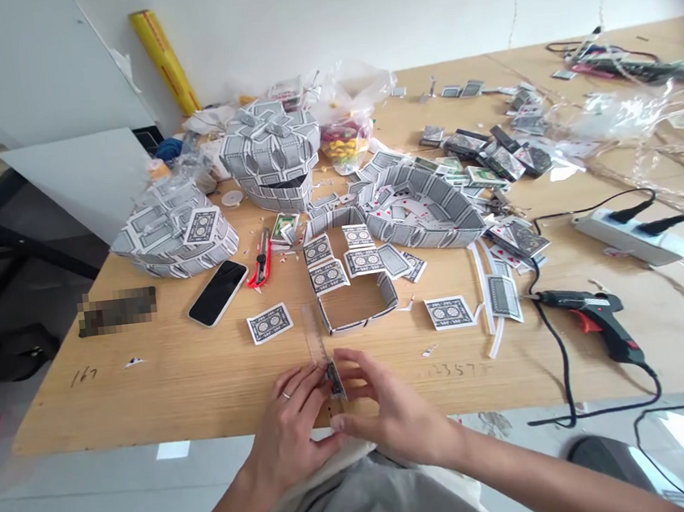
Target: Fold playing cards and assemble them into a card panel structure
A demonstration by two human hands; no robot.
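Head view showed my left hand [291,424] and my right hand [388,410] meeting at the lower middle of the frame, at the near edge of the wooden table [177,379]. Both were pinching a small folded playing card [334,377], held upright between my fingertips; a ring sat on one left finger. A clear strip [313,331] ran from the card up toward the middle of the frame, though I could not tell whether it touched the card.

Just above my hands lay an open square frame of cards [359,299], with single cards flat on either side. Left of that were a black phone [218,293] and a red utility knife [261,258]. At the lower right, a black glue gun [593,319] rested on its side, its cord trailing off the table edge. Farther up stood a heart-shaped card box [272,153], and at the upper left a yellow roll [163,61] leaned against the wall.
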